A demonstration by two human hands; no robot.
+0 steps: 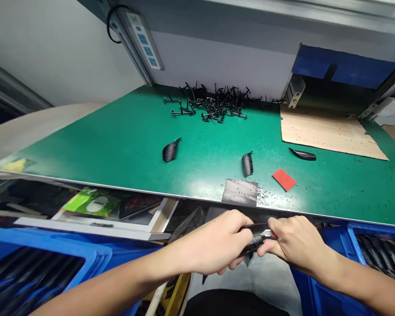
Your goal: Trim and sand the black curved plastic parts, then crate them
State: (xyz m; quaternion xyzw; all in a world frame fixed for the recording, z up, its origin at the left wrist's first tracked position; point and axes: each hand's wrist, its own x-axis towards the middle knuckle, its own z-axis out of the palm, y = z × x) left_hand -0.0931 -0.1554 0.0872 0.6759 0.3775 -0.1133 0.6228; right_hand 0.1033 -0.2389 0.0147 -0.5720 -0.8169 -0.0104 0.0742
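Observation:
Below the front edge of the green table (118,140), both hands meet over my lap. My left hand (217,241) is closed around a black curved plastic part (255,235). My right hand (294,241) is closed in a pinch on a small tool with a red and silver tip (270,235), pressed against that part. On the table lie three similar black ribbed parts: one at the left (170,150), one in the middle (247,163), one at the right (303,154).
A pile of black plastic sprue pieces (213,104) lies at the back. A red card (284,179), a grey pad (240,192) and a cardboard sheet (329,131) sit on the table. Blue bins with black parts stand at left (36,267) and right (378,250).

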